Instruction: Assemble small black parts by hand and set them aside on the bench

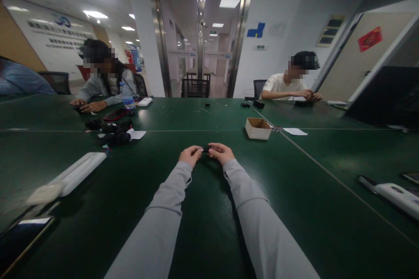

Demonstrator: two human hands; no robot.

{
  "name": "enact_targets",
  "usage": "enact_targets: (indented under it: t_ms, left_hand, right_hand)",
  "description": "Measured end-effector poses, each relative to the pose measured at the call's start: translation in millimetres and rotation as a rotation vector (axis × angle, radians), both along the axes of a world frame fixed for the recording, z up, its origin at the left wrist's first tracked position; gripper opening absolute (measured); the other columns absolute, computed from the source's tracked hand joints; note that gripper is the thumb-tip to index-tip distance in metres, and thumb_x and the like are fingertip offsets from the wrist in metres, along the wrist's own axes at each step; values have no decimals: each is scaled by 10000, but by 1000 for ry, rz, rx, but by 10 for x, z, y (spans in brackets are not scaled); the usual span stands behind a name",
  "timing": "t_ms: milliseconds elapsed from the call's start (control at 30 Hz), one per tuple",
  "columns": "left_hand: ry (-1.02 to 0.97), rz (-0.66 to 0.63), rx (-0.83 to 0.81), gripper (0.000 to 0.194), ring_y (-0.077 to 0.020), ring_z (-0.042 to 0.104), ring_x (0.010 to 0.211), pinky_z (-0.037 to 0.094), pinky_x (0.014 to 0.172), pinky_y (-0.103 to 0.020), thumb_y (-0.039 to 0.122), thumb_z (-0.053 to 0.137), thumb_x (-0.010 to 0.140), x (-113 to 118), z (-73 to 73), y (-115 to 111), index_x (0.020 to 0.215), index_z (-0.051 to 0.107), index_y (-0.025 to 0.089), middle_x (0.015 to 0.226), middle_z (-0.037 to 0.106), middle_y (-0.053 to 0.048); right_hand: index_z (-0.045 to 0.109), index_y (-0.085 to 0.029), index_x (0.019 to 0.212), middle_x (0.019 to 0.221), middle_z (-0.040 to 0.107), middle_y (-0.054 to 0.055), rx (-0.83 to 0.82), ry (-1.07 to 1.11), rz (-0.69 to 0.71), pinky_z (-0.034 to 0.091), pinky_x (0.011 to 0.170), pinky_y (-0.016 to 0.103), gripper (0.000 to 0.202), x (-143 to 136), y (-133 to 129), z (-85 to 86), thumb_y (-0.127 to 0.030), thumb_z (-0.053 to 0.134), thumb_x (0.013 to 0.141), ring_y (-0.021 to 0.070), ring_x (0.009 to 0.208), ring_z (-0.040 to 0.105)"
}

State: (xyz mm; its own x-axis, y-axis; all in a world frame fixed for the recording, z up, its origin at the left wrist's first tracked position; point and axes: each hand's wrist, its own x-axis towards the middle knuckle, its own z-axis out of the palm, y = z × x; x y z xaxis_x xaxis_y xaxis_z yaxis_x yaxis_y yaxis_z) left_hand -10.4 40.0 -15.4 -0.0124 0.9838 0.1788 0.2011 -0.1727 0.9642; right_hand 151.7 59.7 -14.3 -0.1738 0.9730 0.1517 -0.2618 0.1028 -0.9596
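Observation:
My left hand point(190, 155) and my right hand point(222, 152) meet over the middle of the green table point(203, 235), both arms stretched forward. Between their fingertips is a small black piece point(206, 150), pinched from both sides. It is too small and too covered by fingers for me to tell its kind. A little something pale shows by the left fingertips. Beyond my right hand stands a small open cardboard box point(258, 129).
To the left lie black gadgets point(118, 133) on white paper, a red-edged phone point(116, 114), a water bottle point(127, 96) and a long white case point(78, 174). A dark phone point(22, 244) lies near left. A white device point(397, 196) is at right. Co-workers sit across the table.

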Motion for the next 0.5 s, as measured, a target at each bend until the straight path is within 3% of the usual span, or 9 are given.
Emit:
enact_targets:
  t_ms: [500]
  left_hand:
    - [61, -3, -13, 258, -108, 536, 540, 439, 538, -224, 340, 544, 715, -15, 49, -41, 844, 636, 136, 623, 603, -26]
  right_hand:
    - [650, -159, 906, 812, 648, 59, 52, -3, 63, 518, 600, 245, 411, 40, -100, 67, -265, 782, 531, 165, 673, 624]
